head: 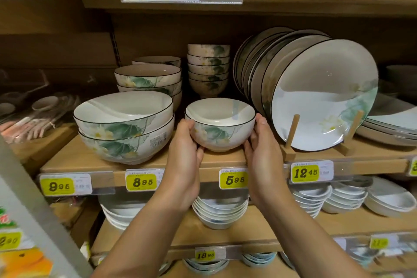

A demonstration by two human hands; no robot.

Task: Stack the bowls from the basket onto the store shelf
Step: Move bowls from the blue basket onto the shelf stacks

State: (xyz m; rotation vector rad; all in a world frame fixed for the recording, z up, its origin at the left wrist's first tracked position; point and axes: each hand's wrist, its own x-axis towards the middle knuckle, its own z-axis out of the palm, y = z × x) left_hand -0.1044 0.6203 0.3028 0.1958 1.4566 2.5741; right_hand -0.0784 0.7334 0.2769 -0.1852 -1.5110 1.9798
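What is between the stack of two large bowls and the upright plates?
A small bowl, held by the left hand and the right hand; the head view shows it.

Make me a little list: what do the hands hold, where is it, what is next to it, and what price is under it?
held: small white ceramic bowl with green leaf print and dark rim
hands: left hand and right hand cup its sides
place: front of the light wooden shelf
left of it: two stacked large bowls, same print
right of it: round white plates standing in a wooden rack
tag below: yellow price label, 5.95
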